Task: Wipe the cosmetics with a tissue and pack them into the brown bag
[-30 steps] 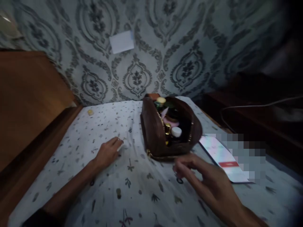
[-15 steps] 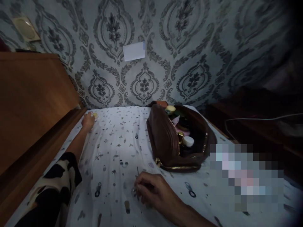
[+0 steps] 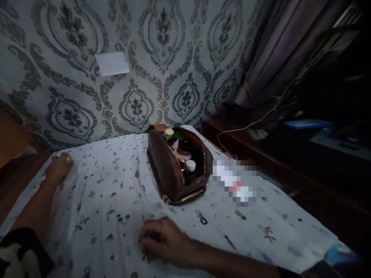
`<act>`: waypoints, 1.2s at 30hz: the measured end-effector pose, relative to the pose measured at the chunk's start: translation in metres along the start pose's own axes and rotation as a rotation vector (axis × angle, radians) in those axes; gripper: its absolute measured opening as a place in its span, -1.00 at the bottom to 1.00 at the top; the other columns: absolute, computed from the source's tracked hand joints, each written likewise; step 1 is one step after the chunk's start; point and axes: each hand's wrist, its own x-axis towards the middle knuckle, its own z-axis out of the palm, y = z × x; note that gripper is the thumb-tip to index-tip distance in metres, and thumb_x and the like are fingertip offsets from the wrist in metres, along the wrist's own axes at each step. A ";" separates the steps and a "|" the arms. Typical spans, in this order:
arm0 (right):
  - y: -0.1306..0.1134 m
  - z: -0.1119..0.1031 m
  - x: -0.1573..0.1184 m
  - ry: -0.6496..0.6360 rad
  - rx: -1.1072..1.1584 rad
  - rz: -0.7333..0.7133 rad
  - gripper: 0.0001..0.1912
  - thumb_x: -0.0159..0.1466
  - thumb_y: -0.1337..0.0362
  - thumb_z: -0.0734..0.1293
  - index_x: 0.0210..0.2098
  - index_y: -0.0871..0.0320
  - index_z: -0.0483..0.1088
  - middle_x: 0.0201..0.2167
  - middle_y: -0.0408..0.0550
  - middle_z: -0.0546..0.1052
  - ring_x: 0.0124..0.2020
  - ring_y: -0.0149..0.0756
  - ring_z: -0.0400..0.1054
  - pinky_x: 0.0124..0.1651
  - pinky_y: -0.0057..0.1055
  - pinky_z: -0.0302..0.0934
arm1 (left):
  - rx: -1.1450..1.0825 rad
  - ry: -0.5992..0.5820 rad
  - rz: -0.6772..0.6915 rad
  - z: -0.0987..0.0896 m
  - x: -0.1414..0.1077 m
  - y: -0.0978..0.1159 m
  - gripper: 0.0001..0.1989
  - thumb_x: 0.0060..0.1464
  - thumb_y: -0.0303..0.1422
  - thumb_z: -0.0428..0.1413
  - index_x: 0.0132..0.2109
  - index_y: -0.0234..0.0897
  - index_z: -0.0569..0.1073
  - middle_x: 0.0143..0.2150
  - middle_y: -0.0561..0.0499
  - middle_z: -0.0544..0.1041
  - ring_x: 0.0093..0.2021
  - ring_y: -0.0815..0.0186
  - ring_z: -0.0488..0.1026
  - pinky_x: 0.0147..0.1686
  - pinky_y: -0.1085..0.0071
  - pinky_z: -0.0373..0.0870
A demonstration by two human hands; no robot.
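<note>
Far out on the left of the printed sheet [image 3: 110, 193], my left hand [image 3: 59, 166] is closed around a small pale yellowish object [image 3: 68, 158]. Only a sliver of it shows at the fingertips. My right hand [image 3: 165, 239] rests low in the middle, its fingers curled inward; whatever they may hold is hidden. Beyond it stands a brown zippered bag [image 3: 165, 166], its top unzipped and gaping. Inside are a white-capped container [image 3: 190, 166], a gold-capped bottle [image 3: 182, 161], a pink item [image 3: 183, 153] and a round yellow-topped item [image 3: 169, 132].
A patterned wall [image 3: 162, 77] rises behind the sheet, bearing a white card [image 3: 113, 63]. Brown wooden furniture [image 3: 13, 133] borders the left. A pale cable [image 3: 255, 124] runs over dark furniture on the right, near a blue-edged object [image 3: 308, 123]. A blurred patch [image 3: 236, 181] lies beside the bag.
The view has swung right, so the bag and card appear farther left. The yellowish object, which showed beside my left fingers, is now mostly covered by them. My right hand stays curled on the sheet.
</note>
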 end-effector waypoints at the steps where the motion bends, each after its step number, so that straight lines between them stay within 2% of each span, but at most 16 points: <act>1: 0.002 0.000 0.001 -0.002 0.016 -0.001 -0.95 0.22 0.35 0.31 -0.37 0.18 0.41 -0.54 -0.21 0.46 -0.57 -0.51 0.34 -0.48 -0.60 0.19 | 0.027 -0.013 -0.011 -0.003 -0.004 0.002 -0.55 0.21 -0.18 -0.05 0.14 -0.34 0.37 -0.08 -0.19 0.42 -0.13 0.03 0.45 -0.19 0.22 0.42; 4: 0.008 0.001 0.002 -0.002 0.096 -0.008 -0.90 0.22 0.27 0.35 -0.38 0.18 0.39 -0.57 -0.23 0.43 -0.60 -0.53 0.30 -0.54 -0.63 0.17 | -0.068 -0.019 0.069 -0.009 -0.026 0.013 -0.62 0.13 -0.17 0.02 0.00 -0.31 0.41 -0.23 -0.07 0.46 -0.20 0.12 0.44 -0.27 0.40 0.34; 7: 0.013 0.000 0.005 0.014 0.216 -0.034 -0.75 0.21 0.12 0.41 -0.31 0.18 0.38 -0.56 -0.24 0.42 -0.61 -0.53 0.29 -0.56 -0.62 0.16 | -0.405 -0.034 0.230 -0.010 -0.069 0.031 -0.58 0.01 -0.03 0.10 -0.09 -0.24 0.42 -0.30 0.03 0.50 -0.21 0.15 0.43 -0.26 0.43 0.35; 9: 0.016 0.000 0.007 0.030 0.289 -0.074 -0.61 0.19 0.01 0.43 -0.17 0.18 0.39 -0.46 -0.22 0.44 -0.58 -0.51 0.35 -0.54 -0.60 0.19 | -0.596 -0.143 0.325 -0.012 -0.111 0.048 -0.50 -0.06 0.05 0.16 -0.08 -0.21 0.44 -0.25 0.04 0.55 -0.19 0.15 0.45 -0.23 0.40 0.39; 11: 0.019 -0.001 0.009 0.058 0.352 -0.120 -0.44 0.15 -0.06 0.46 -0.01 0.16 0.36 -0.28 -0.14 0.45 -0.49 -0.47 0.44 -0.52 -0.57 0.25 | -0.692 -0.293 0.444 -0.015 -0.158 0.069 -0.51 -0.01 0.06 0.16 -0.06 -0.19 0.45 -0.25 0.02 0.56 -0.19 0.14 0.48 -0.21 0.37 0.42; 12: 0.021 -0.001 0.009 0.080 0.374 -0.142 -0.37 0.13 -0.06 0.48 0.05 0.14 0.34 -0.18 -0.09 0.44 -0.44 -0.44 0.47 -0.50 -0.55 0.28 | -0.715 -0.358 0.515 -0.017 -0.181 0.079 -0.55 0.02 0.03 0.15 -0.07 -0.19 0.46 -0.23 0.01 0.57 -0.18 0.14 0.49 -0.18 0.37 0.42; 14: 0.023 -0.001 0.010 0.124 0.372 -0.184 -0.30 0.09 0.01 0.52 0.14 0.09 0.31 -0.06 -0.05 0.42 -0.36 -0.41 0.48 -0.43 -0.51 0.34 | -0.721 -0.411 0.623 -0.019 -0.222 0.099 -0.63 0.06 -0.04 0.16 -0.07 -0.16 0.49 -0.13 -0.03 0.58 -0.09 0.12 0.51 -0.11 0.36 0.42; 17: 0.022 -0.003 0.010 0.185 0.287 -0.256 -0.31 0.06 0.23 0.53 0.16 0.08 0.33 -0.11 -0.11 0.48 -0.27 -0.39 0.45 -0.21 -0.42 0.39 | -0.673 -0.359 0.674 -0.022 -0.262 0.121 -0.70 0.13 -0.10 0.13 -0.06 -0.11 0.49 -0.07 -0.07 0.57 -0.04 0.10 0.51 -0.08 0.34 0.41; 20: 0.018 -0.005 0.010 0.219 0.268 -0.284 -0.43 0.04 0.35 0.49 0.06 0.14 0.40 -0.20 -0.15 0.51 -0.21 -0.35 0.43 -0.10 -0.39 0.35 | -0.566 -0.300 0.686 -0.022 -0.278 0.131 -0.75 0.18 -0.08 0.08 -0.15 -0.11 0.45 -0.15 -0.06 0.56 -0.13 0.12 0.51 -0.18 0.36 0.39; 22: 0.016 -0.006 0.010 0.242 0.238 -0.273 -0.48 0.02 0.39 0.49 -0.01 0.16 0.43 -0.29 -0.19 0.49 -0.26 -0.35 0.39 -0.17 -0.41 0.32 | -0.491 -0.256 0.692 -0.021 -0.281 0.135 -0.73 0.18 -0.03 0.05 -0.23 -0.12 0.41 -0.25 -0.05 0.55 -0.24 0.13 0.51 -0.28 0.37 0.35; 25: 0.015 -0.007 0.010 0.283 0.039 -0.277 -0.61 -0.03 0.48 0.48 -0.19 0.16 0.44 -0.47 -0.31 0.35 -0.41 -0.44 0.25 -0.33 -0.49 0.16 | -0.378 -0.162 0.700 -0.018 -0.282 0.141 -0.67 0.18 0.01 0.01 -0.30 -0.13 0.39 -0.37 -0.06 0.54 -0.34 0.10 0.51 -0.38 0.37 0.25; 28: 0.013 -0.008 0.009 0.298 -0.153 -0.289 -0.70 -0.06 0.54 0.47 -0.44 0.16 0.31 -0.54 -0.35 0.23 -0.47 -0.48 0.12 -0.40 -0.50 0.01 | -0.346 -0.102 0.673 -0.012 -0.283 0.149 -0.62 0.21 0.00 -0.05 -0.37 -0.14 0.40 -0.44 -0.10 0.53 -0.37 0.07 0.51 -0.39 0.35 0.21; 31: 0.012 -0.010 0.009 0.294 -0.212 -0.276 -0.61 -0.11 0.46 0.57 -0.43 0.16 0.31 -0.54 -0.36 0.22 -0.46 -0.47 0.11 -0.39 -0.50 -0.02 | -0.480 -0.097 0.625 -0.002 -0.281 0.153 -0.59 0.20 0.01 -0.05 -0.44 -0.16 0.40 -0.49 -0.09 0.51 -0.40 0.10 0.50 -0.36 0.34 0.24; 36: 0.013 -0.010 0.009 0.198 -0.142 -0.325 -0.50 -0.11 0.30 0.62 -0.20 0.16 0.43 -0.41 -0.30 0.40 -0.37 -0.41 0.25 -0.31 -0.51 0.12 | -0.892 -0.165 0.490 0.013 -0.278 0.144 -0.57 0.06 0.04 0.13 -0.50 -0.22 0.39 -0.55 0.02 0.44 -0.47 0.24 0.39 -0.39 0.39 0.30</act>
